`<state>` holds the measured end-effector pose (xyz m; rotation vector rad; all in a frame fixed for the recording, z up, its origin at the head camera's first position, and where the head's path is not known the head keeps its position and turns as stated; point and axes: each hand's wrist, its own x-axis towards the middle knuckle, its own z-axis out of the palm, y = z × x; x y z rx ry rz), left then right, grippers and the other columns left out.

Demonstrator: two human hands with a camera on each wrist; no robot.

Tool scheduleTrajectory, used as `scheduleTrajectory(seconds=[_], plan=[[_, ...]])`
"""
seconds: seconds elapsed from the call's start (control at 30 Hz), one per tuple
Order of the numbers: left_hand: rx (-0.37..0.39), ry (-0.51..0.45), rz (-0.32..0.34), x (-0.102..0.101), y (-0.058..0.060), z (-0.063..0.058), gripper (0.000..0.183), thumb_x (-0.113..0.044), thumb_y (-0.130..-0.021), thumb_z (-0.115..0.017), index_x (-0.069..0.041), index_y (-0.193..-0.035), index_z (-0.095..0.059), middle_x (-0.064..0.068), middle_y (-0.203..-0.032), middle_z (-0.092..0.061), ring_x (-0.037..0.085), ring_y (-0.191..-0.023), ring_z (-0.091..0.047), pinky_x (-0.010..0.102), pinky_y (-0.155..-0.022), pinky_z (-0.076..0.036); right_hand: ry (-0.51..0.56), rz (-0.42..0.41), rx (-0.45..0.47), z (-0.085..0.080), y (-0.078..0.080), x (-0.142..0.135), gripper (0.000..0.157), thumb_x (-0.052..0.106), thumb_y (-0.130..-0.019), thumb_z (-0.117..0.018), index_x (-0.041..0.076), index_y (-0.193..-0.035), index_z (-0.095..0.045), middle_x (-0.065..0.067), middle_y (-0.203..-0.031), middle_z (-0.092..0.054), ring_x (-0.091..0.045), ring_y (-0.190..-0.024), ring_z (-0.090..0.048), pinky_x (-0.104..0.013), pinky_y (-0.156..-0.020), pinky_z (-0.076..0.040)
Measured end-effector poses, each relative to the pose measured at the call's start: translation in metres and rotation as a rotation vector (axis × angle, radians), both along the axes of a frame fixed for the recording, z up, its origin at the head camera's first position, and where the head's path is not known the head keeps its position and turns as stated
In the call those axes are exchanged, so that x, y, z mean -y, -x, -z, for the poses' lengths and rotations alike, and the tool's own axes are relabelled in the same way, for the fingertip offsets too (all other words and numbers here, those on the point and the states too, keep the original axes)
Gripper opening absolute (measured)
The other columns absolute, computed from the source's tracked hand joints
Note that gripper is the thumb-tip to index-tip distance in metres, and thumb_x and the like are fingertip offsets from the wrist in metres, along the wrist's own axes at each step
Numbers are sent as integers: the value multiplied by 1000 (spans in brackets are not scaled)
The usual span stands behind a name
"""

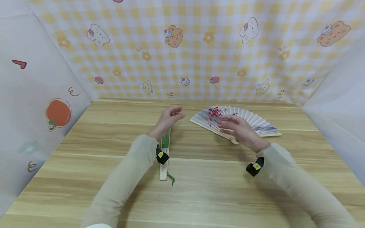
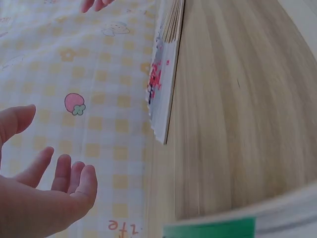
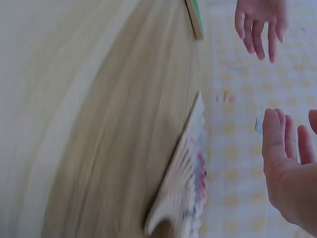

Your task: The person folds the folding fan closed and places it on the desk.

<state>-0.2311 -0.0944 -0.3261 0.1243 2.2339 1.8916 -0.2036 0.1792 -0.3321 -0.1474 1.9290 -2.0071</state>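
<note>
A white folding fan [image 1: 242, 114] with red blossoms lies spread on the table, toward the back right. My right hand [image 1: 238, 130] hovers over its near side, fingers loosely bent and holding nothing; it hides part of the ribs. Left of it, a folded green fan [image 1: 165, 142] with pale wooden ribs lies lengthwise, a green tassel [image 1: 171, 178] at its near end. Over that fan's far end hangs my left hand [image 1: 170, 118], with nothing between thumb and fingers. In the left wrist view, the left fingers [image 2: 63, 171] are relaxed and spread, away from both fans.
The wooden table [image 1: 216, 196] meets a yellow checked cloth [image 1: 194, 63] at the back. White cloth walls [image 1: 34, 104] rise at the left and right. A small black camera [image 1: 162, 156] is strapped to each wrist.
</note>
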Motion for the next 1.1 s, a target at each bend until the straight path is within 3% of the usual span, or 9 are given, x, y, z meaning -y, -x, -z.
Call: scheduleTrajectory(seconds=[0.17, 0.4, 0.67, 0.9, 1.1], plan=[[-8, -18, 14, -14, 6, 1, 46, -15, -87, -58, -7, -131, -44, 6, -133, -43, 21, -121, -40, 34, -100, -34, -13, 25, -27, -1, 4, -33, 37, 12, -92, -52, -2, -124, -40, 1, -107, -58, -12, -98, -56, -25, -86, -47], [-3, -2, 40, -26, 16, 7, 45, -16, -87, -60, -9, -129, -47, 4, -133, -43, 20, -120, -40, 32, -100, -35, -11, 21, -16, 0, 10, -77, 44, 10, -90, -53, -5, -127, -34, 5, -102, -60, -9, -96, -58, -25, -87, -46], [3, 25, 85, -36, 28, 17, 47, -12, -86, -60, -5, -129, -45, 8, -133, -44, 23, -122, -40, 33, -100, -35, -44, 45, -33, 2, 14, -125, 21, 9, -90, -54, 13, -109, -46, 11, -96, -63, -5, -89, -60, -22, -82, -48], [4, 124, 157, -45, 38, 29, 50, -15, -84, -63, -4, -130, -44, 8, -133, -44, 25, -123, -37, 35, -101, -34, -69, 79, -6, 8, 14, -148, 23, 11, -91, -51, 12, -113, -43, 13, -95, -62, -4, -89, -60, -19, -80, -49], [8, 135, 139, -51, 39, 35, 50, -12, -83, -64, -4, -128, -46, 9, -132, -45, 27, -122, -38, 38, -101, -34, -132, 106, -13, 11, 14, -164, 22, 15, -91, -53, 17, -111, -43, 17, -93, -63, -2, -87, -60, -18, -74, -50]])
